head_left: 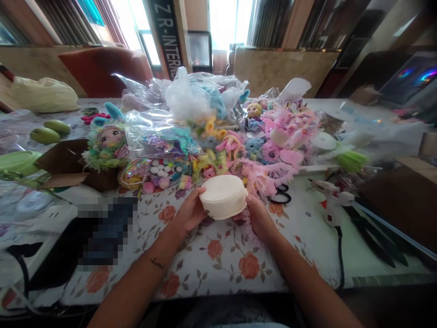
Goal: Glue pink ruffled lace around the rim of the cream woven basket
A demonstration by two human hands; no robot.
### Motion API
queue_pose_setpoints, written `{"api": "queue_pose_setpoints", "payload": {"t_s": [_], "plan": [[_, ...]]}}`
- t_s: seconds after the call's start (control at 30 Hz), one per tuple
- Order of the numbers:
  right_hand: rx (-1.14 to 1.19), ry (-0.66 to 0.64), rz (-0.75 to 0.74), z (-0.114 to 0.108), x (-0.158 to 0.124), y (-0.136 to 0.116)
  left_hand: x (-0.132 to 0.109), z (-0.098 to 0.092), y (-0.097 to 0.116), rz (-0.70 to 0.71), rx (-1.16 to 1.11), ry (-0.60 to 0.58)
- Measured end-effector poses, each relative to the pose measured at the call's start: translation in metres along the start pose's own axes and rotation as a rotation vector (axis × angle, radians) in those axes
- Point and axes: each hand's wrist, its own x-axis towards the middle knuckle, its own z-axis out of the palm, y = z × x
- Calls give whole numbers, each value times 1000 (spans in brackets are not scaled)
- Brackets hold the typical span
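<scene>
Just above the floral tablecloth (218,273), a cream round woven piece (223,196) is held between both hands. It looks like a small straw hat or basket turned upside down, with concentric rings on its flat top. My left hand (191,212) grips its left side. On the opposite side, my right hand (259,216) is closed around the edge, its fingertips partly hidden. Pale pink ruffled trim (251,232) shows beside and beneath the right hand; I cannot tell whether it is attached to the woven piece.
Behind lie pink ruffled trims (262,175), pom-poms, beads and plastic bags (191,98). A doll (109,141) stands left, near a brown carton (64,159). Black-handled scissors (282,196) and a white glue gun (332,205) with a black cord are right. A power strip (51,218) lies left.
</scene>
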Motion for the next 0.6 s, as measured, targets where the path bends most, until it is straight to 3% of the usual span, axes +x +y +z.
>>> {"api": "queue_pose_setpoints", "payload": {"t_s": [0.13,0.33,0.47,0.6], "plan": [[11,-72,-47,-1,-2,0,0,-3,-9,-29,50,17],[-137,-22,-232,3,-8,-4,-13,-6,-6,279,477,-37],[-385,33,-375,8,-17,-6,-26,-9,-1,335,781,-118],[-504,60,-470,7,-21,-2,-31,-12,-7,411,987,-51]]}}
